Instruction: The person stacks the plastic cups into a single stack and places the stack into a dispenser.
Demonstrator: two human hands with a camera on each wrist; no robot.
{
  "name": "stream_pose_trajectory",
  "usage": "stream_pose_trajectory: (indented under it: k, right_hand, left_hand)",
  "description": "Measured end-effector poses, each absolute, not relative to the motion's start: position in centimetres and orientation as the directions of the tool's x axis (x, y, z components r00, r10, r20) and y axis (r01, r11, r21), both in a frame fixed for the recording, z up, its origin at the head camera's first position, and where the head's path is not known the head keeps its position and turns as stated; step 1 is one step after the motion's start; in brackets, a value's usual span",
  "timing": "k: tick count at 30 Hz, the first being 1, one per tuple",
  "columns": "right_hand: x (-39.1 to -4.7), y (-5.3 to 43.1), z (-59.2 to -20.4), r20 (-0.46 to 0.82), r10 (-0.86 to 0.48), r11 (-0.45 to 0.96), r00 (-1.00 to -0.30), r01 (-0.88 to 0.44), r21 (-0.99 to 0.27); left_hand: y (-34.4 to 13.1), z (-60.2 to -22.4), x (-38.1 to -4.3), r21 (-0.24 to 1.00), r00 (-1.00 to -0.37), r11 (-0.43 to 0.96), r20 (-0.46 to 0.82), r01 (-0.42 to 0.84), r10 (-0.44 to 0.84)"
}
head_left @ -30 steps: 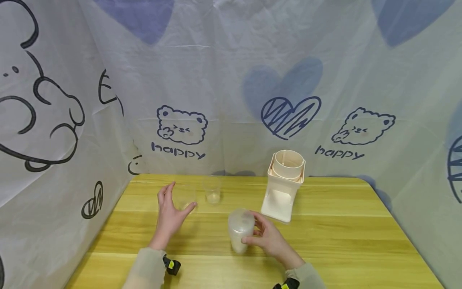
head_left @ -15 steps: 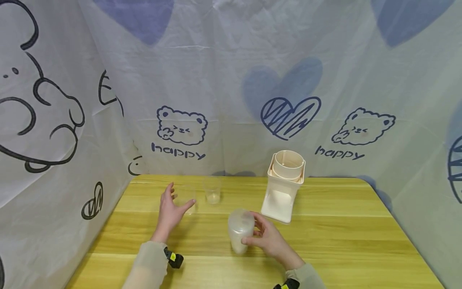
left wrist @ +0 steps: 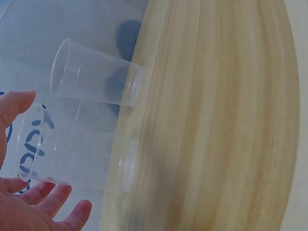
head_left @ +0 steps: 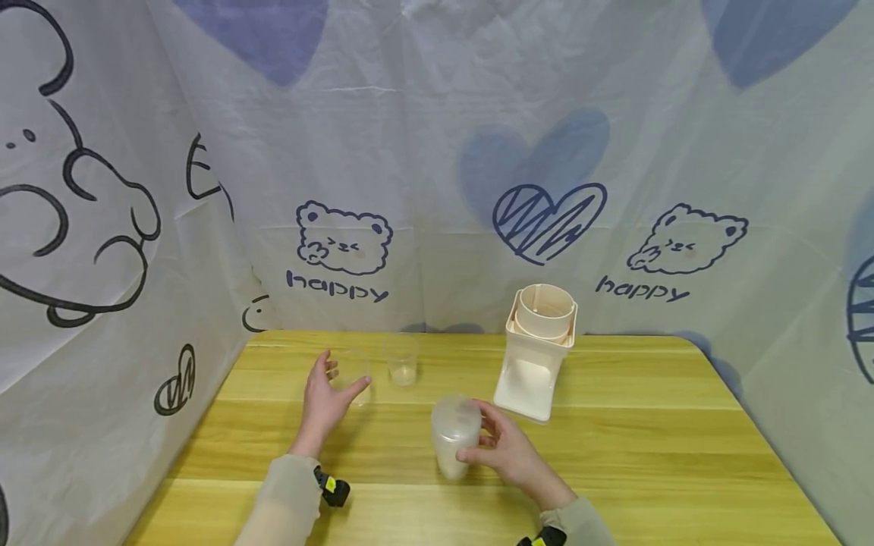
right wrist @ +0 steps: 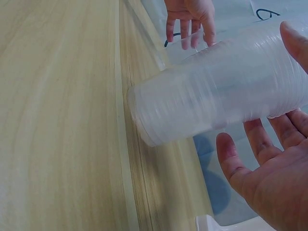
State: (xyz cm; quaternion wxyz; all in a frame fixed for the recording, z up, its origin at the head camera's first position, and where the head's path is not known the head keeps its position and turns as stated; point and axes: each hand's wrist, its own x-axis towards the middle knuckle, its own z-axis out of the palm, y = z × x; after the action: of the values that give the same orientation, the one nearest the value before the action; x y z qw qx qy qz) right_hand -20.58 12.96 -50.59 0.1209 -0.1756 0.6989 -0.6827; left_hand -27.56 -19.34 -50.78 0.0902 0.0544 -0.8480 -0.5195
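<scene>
My right hand [head_left: 508, 451] holds a stack of clear plastic cups [head_left: 455, 436] near the table's middle, thumb on the near side and fingers behind. In the right wrist view the stack's ribbed rims lie between thumb and fingers; whether its base touches the table I cannot tell. My left hand [head_left: 325, 398] is spread around a single clear plastic cup [left wrist: 77, 161] standing upright. Its thumb is near the rim and its loosely bent fingers lie along the other side; firm contact cannot be made out. Just right of that cup stands a second clear cup [head_left: 403, 364].
A cream-coloured plastic holder [head_left: 539, 353] with a round open top and a tray-like foot stands at the back right of the wooden table [head_left: 649, 440]. A printed cloth [head_left: 437, 167] hangs right behind the table's far edge.
My left hand has shifted slightly to the right, its thumb and fingers a little closer around the single cup. My right hand and the cup stack have stayed in place.
</scene>
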Motion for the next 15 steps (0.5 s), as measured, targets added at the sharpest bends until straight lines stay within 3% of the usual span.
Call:
stream_pose_trajectory:
  k: [15]
  right_hand:
    - [-20.55,12.92,-50.66,0.076,-0.414,0.014,-0.907,-0.089,-0.996]
  left_hand:
    - [-19.35,-50.96,-27.45,0.897,-0.983,0.441,0.053,-0.031,-0.178]
